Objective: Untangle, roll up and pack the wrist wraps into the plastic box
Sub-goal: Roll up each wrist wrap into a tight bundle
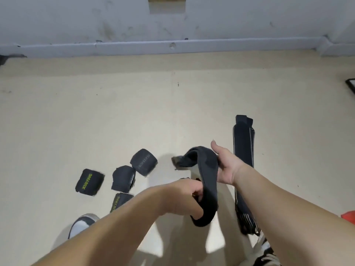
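L hand (189,196) grips black wrist wrap (208,175) at its low end, above floor (134,112); R hand (227,167) carries the upper loop (fingers hidden, grip unclear). Four rolled wraps (124,178) lie left; striped wrap (244,148) lies flat, right.

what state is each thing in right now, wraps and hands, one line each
held wrap: unrolled, hanging in a loop between both hands
left hand: grips the held wrap's lower end
right hand: under the wrap's upper bend, thumb straight, fingers hidden
long wrap: unrolled, lying flat on the floor
four small wraps: rolled up, loose on the floor
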